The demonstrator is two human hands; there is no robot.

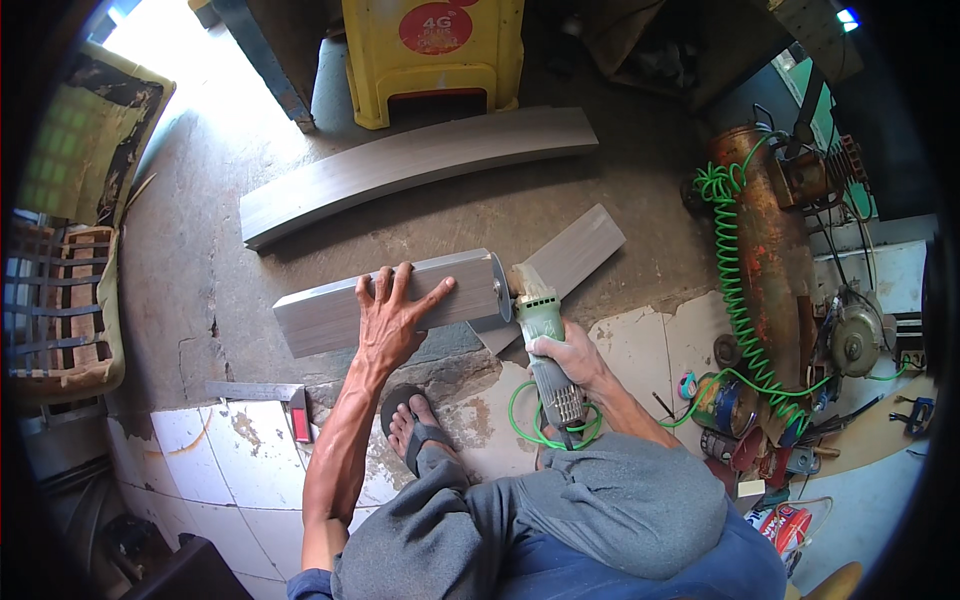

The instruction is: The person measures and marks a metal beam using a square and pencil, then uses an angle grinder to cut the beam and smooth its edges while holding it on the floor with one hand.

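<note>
My left hand [392, 322] lies with spread fingers on a short grey wood-grain beam [325, 312], its fingertips over the upper edge. My right hand [568, 354] is wrapped round the body of a green angle grinder [541, 318]. The grinder's cutting disc [503, 288] stands upright against the beam's right end; whether it spins I cannot tell. A flat grey board [580, 248] lies slantwise beneath the beam's right end and the grinder. Farther off, a longer grey beam [420, 170] rests on the floor.
A metal square [255, 391] with a red part lies near my sandalled foot [418, 425]. Behind the long beam stands a yellow plastic stool [435, 80]. On the right are a rusty tank [765, 250], a coiled green hose [728, 260] and cans. A crate [75, 300] stands left.
</note>
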